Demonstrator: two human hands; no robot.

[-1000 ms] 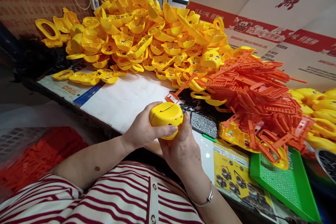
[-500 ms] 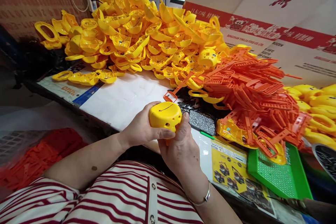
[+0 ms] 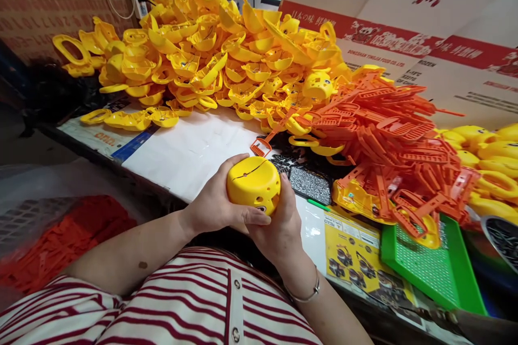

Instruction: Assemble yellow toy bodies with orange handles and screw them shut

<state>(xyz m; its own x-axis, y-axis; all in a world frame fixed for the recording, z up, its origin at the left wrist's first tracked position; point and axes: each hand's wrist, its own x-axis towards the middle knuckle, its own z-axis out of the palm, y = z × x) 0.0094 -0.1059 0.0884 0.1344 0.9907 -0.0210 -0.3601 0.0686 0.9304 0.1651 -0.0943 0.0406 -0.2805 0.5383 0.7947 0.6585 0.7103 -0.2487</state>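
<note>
Both my hands hold one rounded yellow plastic shell (image 3: 253, 182) close to my body, above the near table edge. My left hand (image 3: 218, 202) wraps it from the left, thumb curled under its front. My right hand (image 3: 278, 226) grips it from below and the right, fingers closed against it. A thin seam runs across the shell's top and small holes show on its front. A big heap of yellow shell halves (image 3: 210, 54) fills the far side of the table. Beside it lies a heap of orange ladder-like plastic parts (image 3: 388, 140).
A green perforated tray (image 3: 429, 269) lies at the right, next to a dark tray of small screws (image 3: 311, 183). White sheet (image 3: 190, 151) covers the table (image 3: 97, 140) in front of me. Printed cardboard boxes (image 3: 404, 38) stand behind. Red parts (image 3: 60, 237) lie low on the left.
The shell has been turned slightly in my hands and sits a little lower and nearer to me. Both hands keep their grip.
</note>
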